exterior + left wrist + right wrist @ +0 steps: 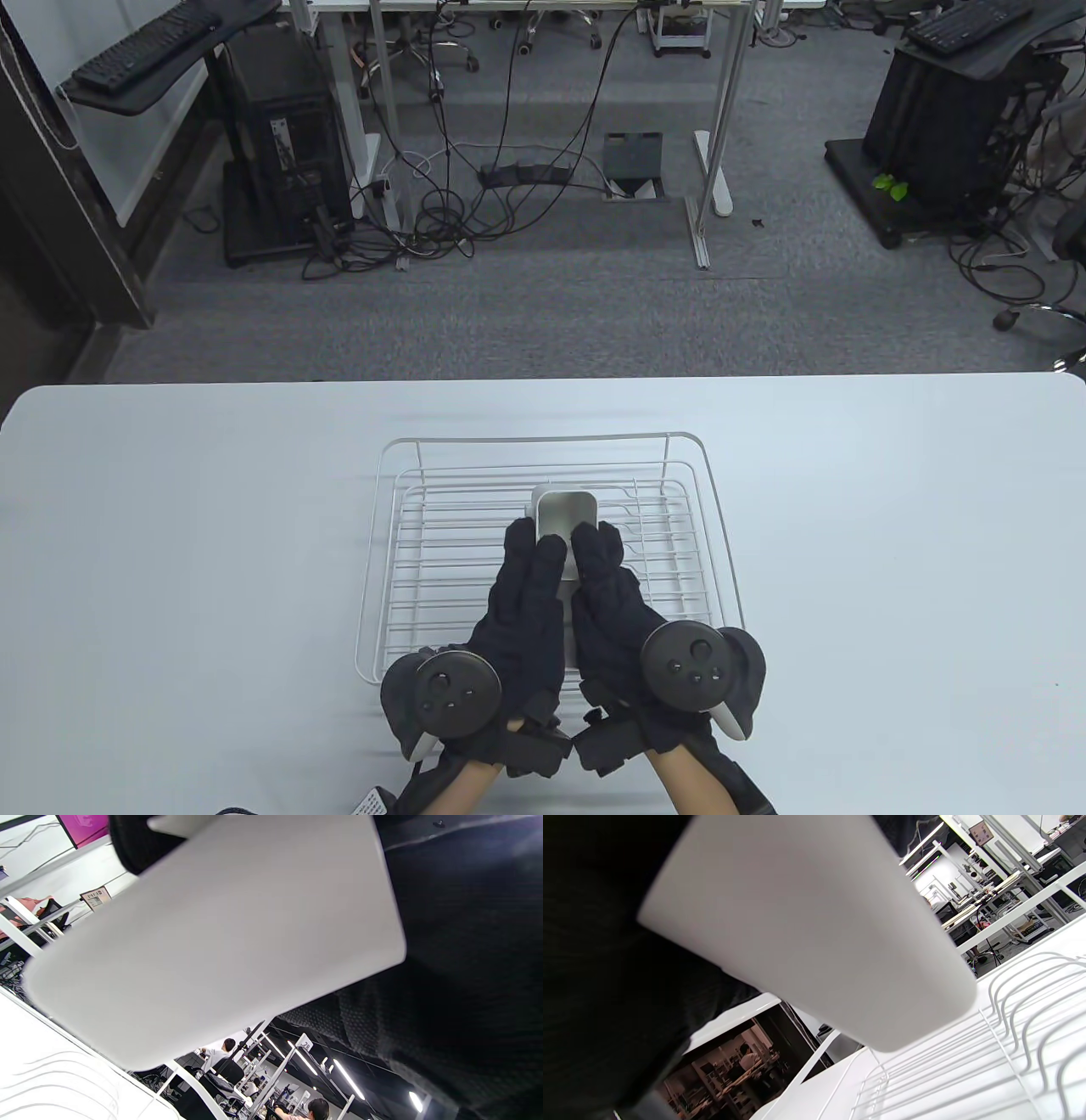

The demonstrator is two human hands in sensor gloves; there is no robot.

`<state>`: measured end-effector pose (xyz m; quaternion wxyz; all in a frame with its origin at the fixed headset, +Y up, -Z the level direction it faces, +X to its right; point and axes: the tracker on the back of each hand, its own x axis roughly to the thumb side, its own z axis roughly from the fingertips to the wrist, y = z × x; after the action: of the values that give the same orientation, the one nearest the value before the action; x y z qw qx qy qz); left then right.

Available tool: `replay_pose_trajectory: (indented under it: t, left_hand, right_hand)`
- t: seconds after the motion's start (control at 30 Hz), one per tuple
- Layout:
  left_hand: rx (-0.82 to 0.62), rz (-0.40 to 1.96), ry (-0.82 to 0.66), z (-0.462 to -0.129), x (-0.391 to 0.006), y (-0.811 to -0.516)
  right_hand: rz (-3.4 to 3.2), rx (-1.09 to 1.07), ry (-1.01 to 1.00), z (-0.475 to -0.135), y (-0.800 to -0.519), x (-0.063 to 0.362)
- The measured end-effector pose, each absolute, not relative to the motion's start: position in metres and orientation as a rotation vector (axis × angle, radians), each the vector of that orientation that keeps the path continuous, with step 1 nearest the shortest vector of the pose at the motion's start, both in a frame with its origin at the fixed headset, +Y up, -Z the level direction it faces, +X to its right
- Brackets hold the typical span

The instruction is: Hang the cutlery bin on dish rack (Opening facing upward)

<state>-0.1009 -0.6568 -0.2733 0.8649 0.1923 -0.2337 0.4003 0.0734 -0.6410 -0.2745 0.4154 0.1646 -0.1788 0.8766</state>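
Observation:
The white cutlery bin [567, 518] is above the middle of the white wire dish rack [543, 463], its opening facing up and away from me. My left hand [526, 594] grips its left side and my right hand [607, 586] grips its right side, fingers laid along the walls. In the left wrist view the bin's smooth white wall [220, 938] fills the frame next to the black glove. In the right wrist view the bin [806, 925] hangs above the rack's wires [1009, 1035]. Whether it touches the rack is hidden.
The rack sits in the middle of a white table [170, 552]. Beyond the table's far edge is grey carpet with desks, cables and computer stands.

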Motion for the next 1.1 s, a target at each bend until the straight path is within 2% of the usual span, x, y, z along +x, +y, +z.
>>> replay_pose_trajectory:
  t: [0.53,0.63,0.8,0.93,1.1]
  left_hand:
    - [0.389,0.704,-0.55,-0.271,-0.099,-0.652]
    - [0.41,0.661,-0.532,-0.271,-0.106,-0.646]
    - [0.363,0.585,-0.45,-0.28,-0.123,-0.642]
    - [0.302,0.435,-0.336,-0.295,-0.138,-0.656]
    - [0.13,0.305,-0.26,-0.314,-0.147,-0.688]
  right_hand:
    - [2.142,0.296,-0.535,-0.278,-0.643,0.09]
    - [2.125,0.257,-0.549,-0.279,-0.642,0.1]
    - [2.091,0.185,-0.561,-0.282,-0.639,0.12]
    - [2.11,0.145,-0.559,-0.283,-0.638,0.133]
    - [2.103,0.078,-0.594,-0.284,-0.639,0.148]
